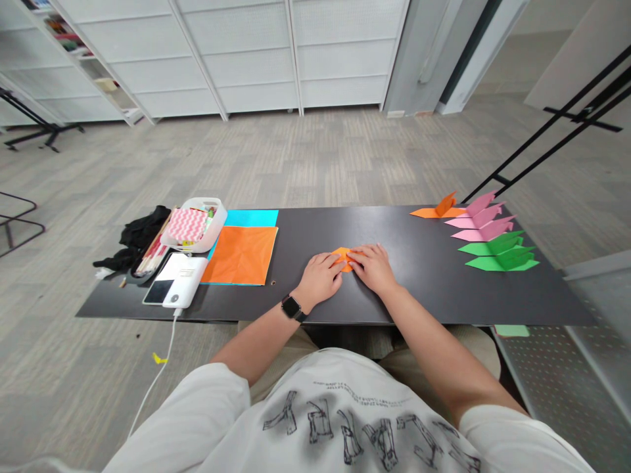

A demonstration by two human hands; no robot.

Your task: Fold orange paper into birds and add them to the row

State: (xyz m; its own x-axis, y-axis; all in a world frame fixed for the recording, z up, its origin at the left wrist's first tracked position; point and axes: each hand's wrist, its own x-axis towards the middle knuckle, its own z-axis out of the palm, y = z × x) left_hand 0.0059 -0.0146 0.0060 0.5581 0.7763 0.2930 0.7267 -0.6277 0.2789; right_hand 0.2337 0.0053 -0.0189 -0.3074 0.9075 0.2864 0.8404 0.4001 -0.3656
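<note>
Head view: open tabletop (305, 230) surrounds both hands (346, 270).

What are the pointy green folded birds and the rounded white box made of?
The pointy green folded birds look like matte paper: thin, flat-sided, with crisp creases. The rounded white box seems to be smooth plastic, from its soft corners and even wall, but I can't be certain.

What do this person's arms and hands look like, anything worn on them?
Short white sleeves cover only the upper arms. The left wrist carries a black smartwatch with a squarish dark face and a dark band. The right hand and forearm are bare.
</note>
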